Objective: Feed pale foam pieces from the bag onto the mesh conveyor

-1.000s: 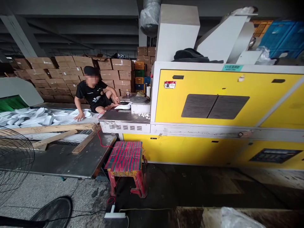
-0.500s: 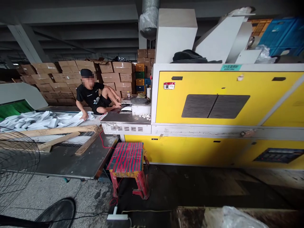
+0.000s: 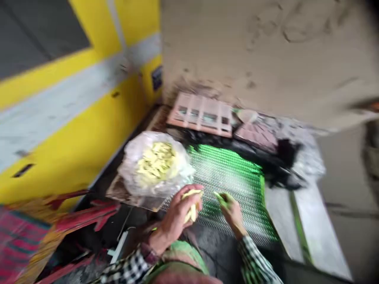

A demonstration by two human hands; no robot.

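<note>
The two hands stay apart at lower centre: the left hand (image 3: 177, 219) is closed on pale yellow pieces (image 3: 192, 209), and the right hand (image 3: 233, 215) pinches one small piece (image 3: 221, 198) over a green-lit mesh belt (image 3: 227, 177). A loose grip could maybe drop pieces on the mesh.

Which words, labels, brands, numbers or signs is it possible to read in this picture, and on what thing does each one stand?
No word, brand or number can be read clearly in this view.
Dark plate on the yellow machine: it may carry marks, but it is too blurred to read.
Pink slotted sheet: no readable text shows; the picture is too blurred to tell.
</note>
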